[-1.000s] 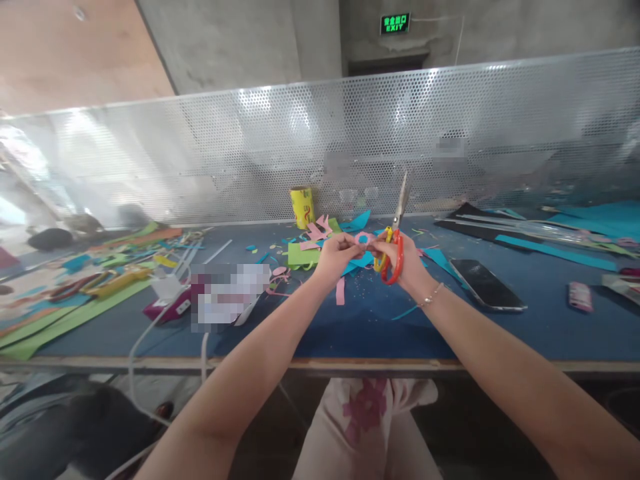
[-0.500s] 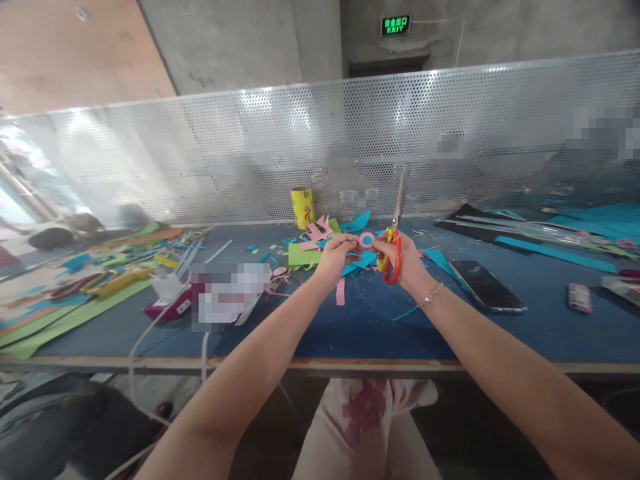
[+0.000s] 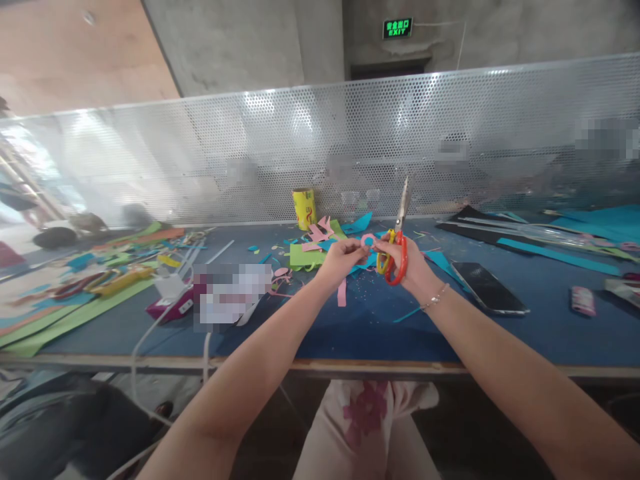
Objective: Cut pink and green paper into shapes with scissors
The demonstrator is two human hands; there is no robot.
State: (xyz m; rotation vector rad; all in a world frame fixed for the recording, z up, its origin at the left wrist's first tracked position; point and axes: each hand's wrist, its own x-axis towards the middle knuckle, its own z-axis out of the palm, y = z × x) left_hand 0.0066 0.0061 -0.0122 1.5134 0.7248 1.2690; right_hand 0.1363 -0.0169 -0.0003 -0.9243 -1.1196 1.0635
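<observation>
My left hand (image 3: 341, 259) and my right hand (image 3: 404, 265) meet above the blue table (image 3: 350, 327). Between their fingertips they pinch a small pink paper ring with a blue centre (image 3: 369, 241). The right hand also grips scissors (image 3: 397, 248) with red and yellow handles; the closed blades point up and away. Both hands are closed. Under them lie pink, green and blue paper scraps (image 3: 320, 250).
A yellow can (image 3: 304, 208) stands by the perforated metal screen (image 3: 350, 153). A dark phone (image 3: 487, 287) lies to the right, blue paper strips (image 3: 555, 255) beyond it. Left are green paper sheets (image 3: 75, 317), a charger with white cable (image 3: 167, 290) and a blurred box (image 3: 230, 297).
The view has shifted slightly. My hands stay together on the pink ring, which has turned a little between the fingers. The scissors stay upright in the right hand.
</observation>
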